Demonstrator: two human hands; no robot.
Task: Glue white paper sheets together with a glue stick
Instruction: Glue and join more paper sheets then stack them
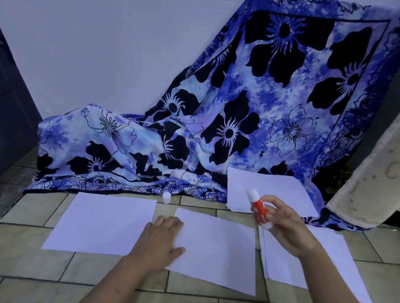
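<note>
Three white sheets lie side by side on the tiled floor: a left sheet (pixel 104 225), a middle sheet (pixel 218 251) turned slightly askew, and a right stack (pixel 330 261). My left hand (pixel 161 240) rests flat on the left edge of the middle sheet, fingers straight. My right hand (pixel 284 228) holds a red and white glue stick (pixel 258 208) tilted in the air above the gap between the middle and right sheets, its uncapped white tip pointing up and left. The white cap (pixel 166 197) stands on the floor behind the sheets.
Another stack of white paper (pixel 270 192) lies at the back right, partly on a blue flowered cloth (pixel 247 107) draped against the wall. A beige towel (pixel 383 169) hangs at the right edge. A dark door (pixel 0 107) stands at the left.
</note>
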